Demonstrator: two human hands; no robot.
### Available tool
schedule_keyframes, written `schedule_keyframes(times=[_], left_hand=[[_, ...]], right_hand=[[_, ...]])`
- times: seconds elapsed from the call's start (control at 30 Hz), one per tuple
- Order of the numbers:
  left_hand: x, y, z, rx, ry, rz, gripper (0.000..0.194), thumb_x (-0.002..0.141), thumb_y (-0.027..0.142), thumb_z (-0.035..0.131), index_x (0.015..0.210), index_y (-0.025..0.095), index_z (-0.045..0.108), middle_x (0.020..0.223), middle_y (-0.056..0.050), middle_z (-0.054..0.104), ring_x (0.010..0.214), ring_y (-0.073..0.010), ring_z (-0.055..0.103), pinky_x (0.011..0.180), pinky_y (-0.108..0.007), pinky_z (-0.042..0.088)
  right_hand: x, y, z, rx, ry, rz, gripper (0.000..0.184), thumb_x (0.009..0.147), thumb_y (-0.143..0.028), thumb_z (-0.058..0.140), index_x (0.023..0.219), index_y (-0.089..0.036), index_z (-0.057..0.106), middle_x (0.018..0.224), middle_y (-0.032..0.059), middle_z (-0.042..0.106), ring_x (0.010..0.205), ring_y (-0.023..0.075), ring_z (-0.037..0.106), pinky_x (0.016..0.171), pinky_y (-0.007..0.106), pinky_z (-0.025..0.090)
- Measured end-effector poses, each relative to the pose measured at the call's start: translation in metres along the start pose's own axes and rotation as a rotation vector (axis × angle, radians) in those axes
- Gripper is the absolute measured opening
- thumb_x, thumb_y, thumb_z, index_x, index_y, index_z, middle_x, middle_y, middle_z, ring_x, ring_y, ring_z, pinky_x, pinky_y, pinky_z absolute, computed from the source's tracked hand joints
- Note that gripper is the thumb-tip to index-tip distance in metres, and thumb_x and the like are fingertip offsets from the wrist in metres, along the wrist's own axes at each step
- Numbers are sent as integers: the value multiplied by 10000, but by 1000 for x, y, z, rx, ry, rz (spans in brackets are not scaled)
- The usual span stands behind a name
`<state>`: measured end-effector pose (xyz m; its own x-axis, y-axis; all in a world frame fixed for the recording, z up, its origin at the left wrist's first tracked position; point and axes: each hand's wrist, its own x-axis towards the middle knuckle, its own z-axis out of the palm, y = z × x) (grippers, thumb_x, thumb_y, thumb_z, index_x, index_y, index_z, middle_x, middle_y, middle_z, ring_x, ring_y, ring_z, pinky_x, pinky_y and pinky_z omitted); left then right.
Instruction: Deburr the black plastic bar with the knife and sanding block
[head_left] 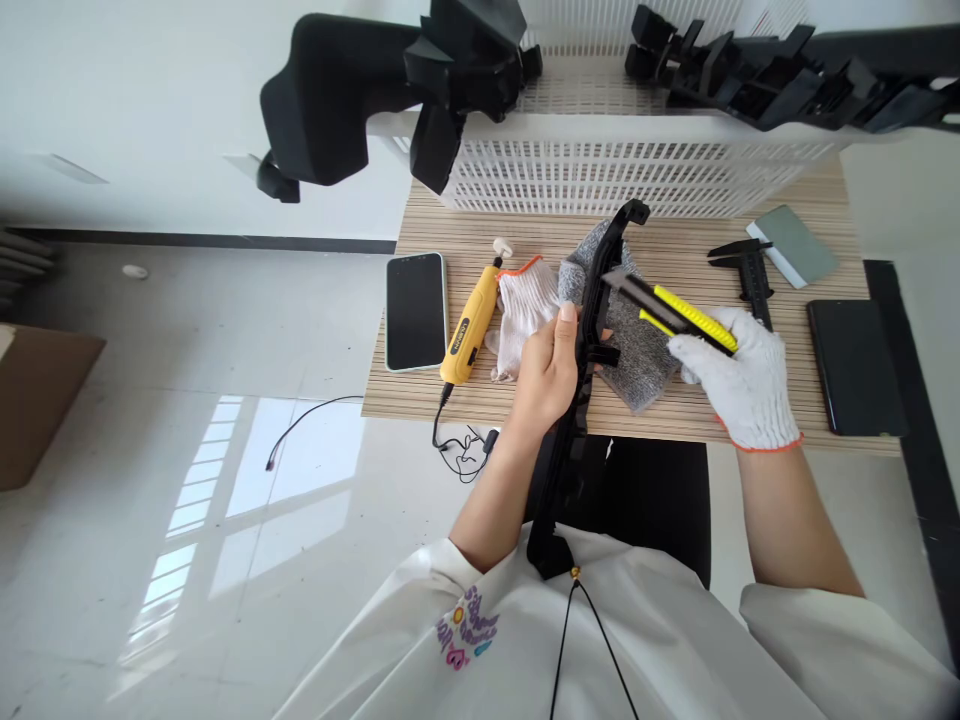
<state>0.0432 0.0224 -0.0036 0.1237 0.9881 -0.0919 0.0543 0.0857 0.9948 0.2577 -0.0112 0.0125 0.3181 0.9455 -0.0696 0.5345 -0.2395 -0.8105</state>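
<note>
At the left, a brown box (41,400) sits on the pale, glossy floor (225,420). On the striped wooden table (472,402), a phone (415,312) in a light case lies screen up at the left edge. Just right of it is a yellow rotary tool (470,325), its white tip (502,247) pointing to the far side and its black cord (442,400) running off the near edge. A white knitted glove (525,312) with an orange edge lies beside the tool.

The bare left hand (549,368) is closed around a long black plastic part (583,385), thumb on top and fingertips showing past its right side. The part slants from the person's white top up over the table. Beneath its upper stretch lies a grey cloth (637,355).

To the right, the gloved right hand (739,370) has its fingers closed on a black-and-yellow utility knife (679,317). The knife points left, its blade end at the part's right side; whether they touch, I cannot tell.

Beyond that hand lie a black caliper (752,275), a grey-green box (796,247) and, nearer, a flat black device (859,367). Across the far side stands a white plastic basket (600,170) with black plastic pieces (787,75) over it.
</note>
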Motion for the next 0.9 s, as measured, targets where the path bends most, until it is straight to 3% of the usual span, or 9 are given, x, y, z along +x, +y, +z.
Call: schedule_keyframes(times=[0.13,0.3,0.43,0.5,0.57,0.63,0.67,0.8,0.9], left_hand=[[-12,1,-15,84,-60,12,677,1075,704,322,1126,198,769,888,-66,792,881,-235,785,833,-412,667],[-33,-3,-47,179,-294,19,529,1042,568,592,1404,184,634,1080,-77,801,986,-240,768,894,-370,634],[-42,-5,-61,258,-389,30,421,1054,436,595,1386,179,625,1085,-72,785,980,-216,757,847,-330,641],[-42,-6,-63,233,-430,32,402,1030,382,633,1380,186,622,1135,-79,780,1010,-212,760,891,-338,655],[-40,-7,-64,210,-458,27,486,977,344,709,1426,200,594,1194,-86,774,1022,-211,768,924,-349,663],[-37,-8,-64,188,-458,23,573,944,347,753,1466,202,568,1203,-90,773,1002,-207,774,904,-338,670],[-36,-9,-63,177,-441,20,580,948,367,751,1470,197,565,1179,-90,777,979,-202,775,873,-323,671],[-34,-11,-57,214,-288,26,440,1015,469,658,1332,163,651,979,-60,773,859,-170,743,742,-261,629],[-35,-12,-53,259,-211,35,397,1033,508,619,1220,164,689,882,-38,751,789,-155,711,689,-249,596]], right_hand=[[-3,-2,-2,-67,-58,-57,353,794,-500,823,1047,-257,789,644,-24,700,595,196,656,638,358,540],[-8,1,-3,-95,-81,-44,394,809,-525,818,1103,-264,797,637,-28,694,614,203,666,666,367,547],[-17,6,-6,-57,8,22,396,824,-536,812,1117,-271,789,634,-38,692,606,197,668,652,362,555],[-23,7,-9,-31,-58,4,394,805,-516,833,1116,-277,793,731,-20,753,685,209,721,679,361,585],[-30,8,-12,-20,-216,-38,395,792,-500,849,1121,-286,805,865,1,806,767,219,765,729,367,621],[-36,7,-14,-37,-335,-75,381,801,-499,846,1124,-300,816,937,7,825,787,223,785,766,379,645],[-39,7,-15,-60,-336,-93,368,812,-498,838,1126,-306,819,958,10,829,799,230,792,787,390,652],[-46,6,-12,-172,-139,-178,332,839,-479,818,1126,-312,819,1049,33,836,961,285,807,903,444,652],[-47,6,-11,-191,-168,-202,340,815,-499,836,1105,-323,821,1031,33,836,959,303,808,914,478,651]])
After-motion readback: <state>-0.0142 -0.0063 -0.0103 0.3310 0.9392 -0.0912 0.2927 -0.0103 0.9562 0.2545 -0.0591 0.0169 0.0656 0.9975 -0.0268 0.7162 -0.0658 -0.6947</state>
